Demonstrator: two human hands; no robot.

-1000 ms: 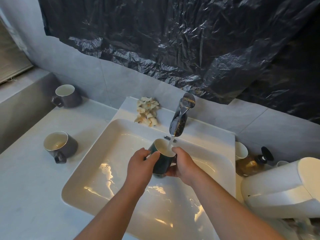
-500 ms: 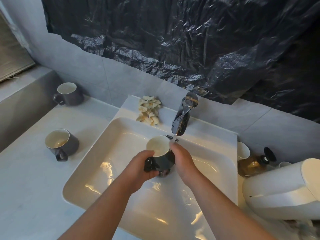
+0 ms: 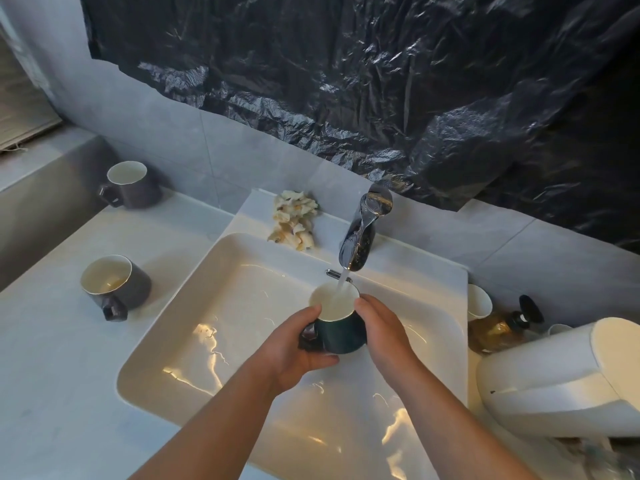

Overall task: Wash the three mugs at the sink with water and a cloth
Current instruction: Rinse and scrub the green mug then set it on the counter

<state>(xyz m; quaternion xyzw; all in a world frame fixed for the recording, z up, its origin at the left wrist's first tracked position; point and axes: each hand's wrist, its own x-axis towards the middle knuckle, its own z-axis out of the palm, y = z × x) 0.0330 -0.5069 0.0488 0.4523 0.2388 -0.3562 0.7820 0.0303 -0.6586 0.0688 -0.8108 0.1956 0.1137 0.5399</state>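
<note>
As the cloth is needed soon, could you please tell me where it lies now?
In the head view, the crumpled cloth lies on the back ledge of the sink, just left of the faucet, beyond the held mug.

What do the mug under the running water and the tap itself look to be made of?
The mug looks like glazed ceramic: glossy dark green outside, cream inside. The tap looks like polished chromed metal, given its mirror-like reflections.
</note>
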